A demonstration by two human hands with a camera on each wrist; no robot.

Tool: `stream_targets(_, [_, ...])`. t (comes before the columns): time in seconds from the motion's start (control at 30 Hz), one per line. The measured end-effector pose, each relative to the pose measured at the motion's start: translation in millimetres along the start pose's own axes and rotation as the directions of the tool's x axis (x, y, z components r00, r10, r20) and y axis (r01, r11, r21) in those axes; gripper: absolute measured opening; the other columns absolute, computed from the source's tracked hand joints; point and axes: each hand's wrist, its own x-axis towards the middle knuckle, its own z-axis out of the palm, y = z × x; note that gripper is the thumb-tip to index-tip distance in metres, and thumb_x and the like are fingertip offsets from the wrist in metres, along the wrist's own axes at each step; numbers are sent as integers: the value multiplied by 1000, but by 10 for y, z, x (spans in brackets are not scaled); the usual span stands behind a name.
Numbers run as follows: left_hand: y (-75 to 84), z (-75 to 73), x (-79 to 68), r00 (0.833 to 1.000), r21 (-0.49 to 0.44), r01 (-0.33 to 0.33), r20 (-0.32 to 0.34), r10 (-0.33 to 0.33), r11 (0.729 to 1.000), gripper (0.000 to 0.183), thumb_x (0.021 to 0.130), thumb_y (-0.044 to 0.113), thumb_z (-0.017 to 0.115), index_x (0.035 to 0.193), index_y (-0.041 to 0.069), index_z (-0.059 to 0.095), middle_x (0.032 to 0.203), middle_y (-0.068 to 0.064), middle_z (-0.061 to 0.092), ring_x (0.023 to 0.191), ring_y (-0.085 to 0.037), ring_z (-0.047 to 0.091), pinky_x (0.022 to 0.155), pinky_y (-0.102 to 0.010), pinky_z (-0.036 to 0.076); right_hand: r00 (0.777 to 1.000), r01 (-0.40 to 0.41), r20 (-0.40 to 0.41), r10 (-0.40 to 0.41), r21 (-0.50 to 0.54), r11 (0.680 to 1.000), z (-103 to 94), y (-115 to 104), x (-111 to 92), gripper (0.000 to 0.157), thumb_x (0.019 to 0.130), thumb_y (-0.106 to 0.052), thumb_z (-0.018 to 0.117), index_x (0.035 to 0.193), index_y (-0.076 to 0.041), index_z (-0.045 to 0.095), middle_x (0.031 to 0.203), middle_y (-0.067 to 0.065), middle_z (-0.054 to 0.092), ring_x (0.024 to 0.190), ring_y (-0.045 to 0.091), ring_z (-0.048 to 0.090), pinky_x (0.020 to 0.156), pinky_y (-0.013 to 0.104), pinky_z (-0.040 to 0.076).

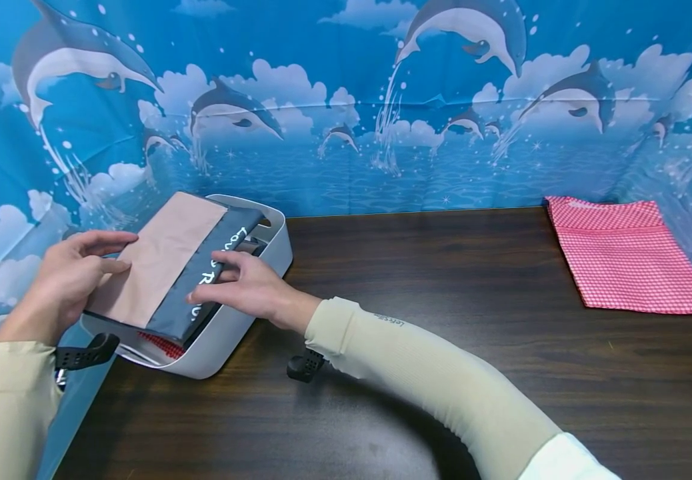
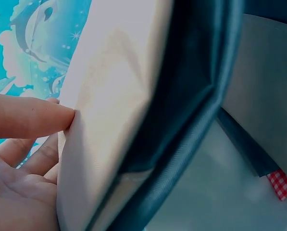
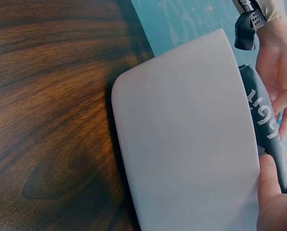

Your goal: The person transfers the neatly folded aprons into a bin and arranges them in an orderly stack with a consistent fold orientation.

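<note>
A folded fabric piece (image 1: 163, 250), beige with a dark blue band and white lettering, lies tilted over the top of a light grey bin (image 1: 226, 350). My left hand (image 1: 73, 277) pinches its left edge; in the left wrist view the beige side (image 2: 105, 101) stands close beside the fingertips and dark blue layers show behind it. My right hand (image 1: 250, 287) holds the lettered edge on the right, and in the right wrist view the thumb (image 3: 269, 180) presses on the dark lettered fold (image 3: 263, 113). Red checked cloth (image 1: 163, 345) and other folded fabric show inside the bin.
A folded red and white checked cloth (image 1: 628, 257) lies at the far right of the dark wooden table (image 1: 430, 287). A blue dolphin-print curtain (image 1: 334, 100) hangs along the back and left side, close to the bin.
</note>
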Motion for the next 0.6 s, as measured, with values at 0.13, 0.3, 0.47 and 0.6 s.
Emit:
stream_targets(0.13, [8, 5, -1, 1000, 1, -3, -3, 3, 1000, 52, 111, 16, 51, 162, 20, 47, 156, -23, 40, 141, -51, 37, 112, -80, 39, 1000, 0, -6, -1, -11, 1000, 1, -2, -5, 79, 90, -30, 84, 161, -24, 50, 145, 4, 70, 114, 2, 68, 103, 29, 56])
stream_targets(0.3, [28, 5, -2, 1000, 17, -5, -4, 5, 1000, 52, 111, 16, 51, 162, 19, 47, 161, -26, 38, 138, -48, 39, 111, -80, 40, 1000, -2, -13, 1, -15, 1000, 5, -2, -11, 79, 90, -30, 85, 161, -24, 50, 147, 5, 68, 117, 4, 68, 103, 29, 56])
stream_targets(0.47, [21, 13, -3, 1000, 26, -8, -3, 8, 1000, 54, 111, 17, 51, 164, 15, 44, 167, -29, 31, 141, -51, 37, 111, -80, 41, 1000, 2, -14, -3, -12, 1000, 15, 10, -10, 79, 90, -29, 85, 161, -23, 50, 149, 5, 67, 118, 4, 68, 103, 28, 56])
stream_targets(0.6, [10, 18, 2, 1000, 25, -16, -10, 16, 1000, 53, 110, 16, 52, 163, 15, 45, 164, -29, 33, 140, -51, 38, 110, -80, 41, 1000, 7, -14, -7, -12, 1000, 15, 19, -8, 78, 90, -29, 84, 161, -23, 50, 151, 5, 66, 123, 5, 67, 104, 29, 56])
